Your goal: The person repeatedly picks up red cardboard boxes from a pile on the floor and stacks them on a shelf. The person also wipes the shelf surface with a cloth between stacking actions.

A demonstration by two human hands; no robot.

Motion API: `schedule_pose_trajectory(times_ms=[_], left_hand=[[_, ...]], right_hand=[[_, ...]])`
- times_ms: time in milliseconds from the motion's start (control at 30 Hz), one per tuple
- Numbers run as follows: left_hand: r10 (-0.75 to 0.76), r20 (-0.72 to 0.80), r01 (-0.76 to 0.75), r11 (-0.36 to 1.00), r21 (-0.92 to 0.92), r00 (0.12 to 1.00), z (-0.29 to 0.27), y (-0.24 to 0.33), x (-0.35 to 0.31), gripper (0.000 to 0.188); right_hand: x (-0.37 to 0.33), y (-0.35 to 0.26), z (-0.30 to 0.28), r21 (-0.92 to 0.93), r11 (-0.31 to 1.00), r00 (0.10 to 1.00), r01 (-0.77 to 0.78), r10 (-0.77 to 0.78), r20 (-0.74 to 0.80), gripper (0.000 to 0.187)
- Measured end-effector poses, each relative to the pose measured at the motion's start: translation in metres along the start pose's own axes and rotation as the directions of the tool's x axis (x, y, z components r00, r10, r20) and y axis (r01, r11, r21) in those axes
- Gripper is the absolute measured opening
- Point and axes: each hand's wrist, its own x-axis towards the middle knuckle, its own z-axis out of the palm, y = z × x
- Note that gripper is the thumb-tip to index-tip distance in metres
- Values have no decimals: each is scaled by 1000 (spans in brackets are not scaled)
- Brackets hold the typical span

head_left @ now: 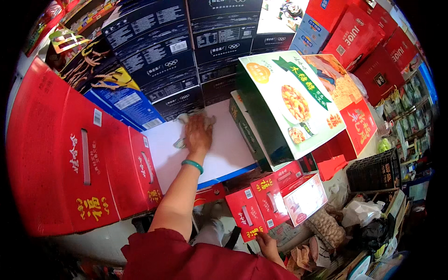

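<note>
My left hand (pixel 198 133), a green bangle on its wrist, presses down on a pale, crumpled cloth (pixel 181 142) on a white flat surface (pixel 223 151). The cloth shows around the fingers and is partly hidden under the palm. Lower down, my right hand (pixel 268 246) is beside my body with its fingers curled at the lower edge of a red carton (pixel 246 213). Whether those fingers grip the carton's edge or something small cannot be made out.
Dark blue cartons (pixel 161 56) are stacked behind the white surface. Tall red cartons (pixel 70 154) flank it on the left. A green and white carton (pixel 289 105) stands at its right edge. Farther right are a black basket (pixel 373 171) and a bag of brown nuts (pixel 326 227).
</note>
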Motion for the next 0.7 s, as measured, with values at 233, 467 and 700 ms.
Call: schedule_pose_trajectory(times_ms=[233, 467, 700], left_hand=[[163, 38, -152, 969, -194, 986, 37, 33, 41, 39], [284, 189, -180, 884, -431, 940, 14, 36, 3, 34], [405, 317, -237, 858, -456, 857, -22, 60, -54, 35]], right_hand=[[-20, 30, 1, 59, 998, 997, -33, 37, -63, 27], [-33, 31, 4, 66, 997, 998, -38, 41, -44, 28], [-58, 25, -10, 52, 999, 1000, 6, -5, -30, 29]])
